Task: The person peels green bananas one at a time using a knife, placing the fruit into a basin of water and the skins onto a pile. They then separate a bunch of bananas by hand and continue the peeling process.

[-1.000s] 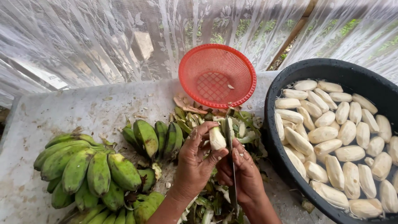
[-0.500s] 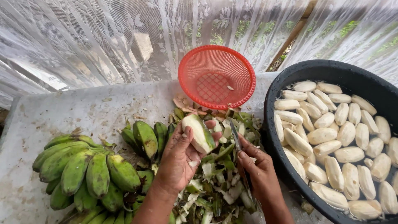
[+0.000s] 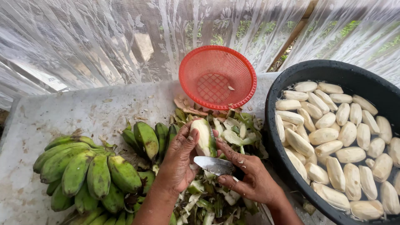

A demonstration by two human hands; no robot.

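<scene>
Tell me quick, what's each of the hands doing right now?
Left hand: closed on a partly peeled banana.
Right hand: closed on a knife, blade at the banana's base.

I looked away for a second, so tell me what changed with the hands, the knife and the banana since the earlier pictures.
The left hand turned the half-peeled banana upright from end-on. The right hand swung the knife from pointing up to lying flat, blade toward the left palm below the banana. Both grips held. The green bunches, red basket and black tub stayed put.
</scene>
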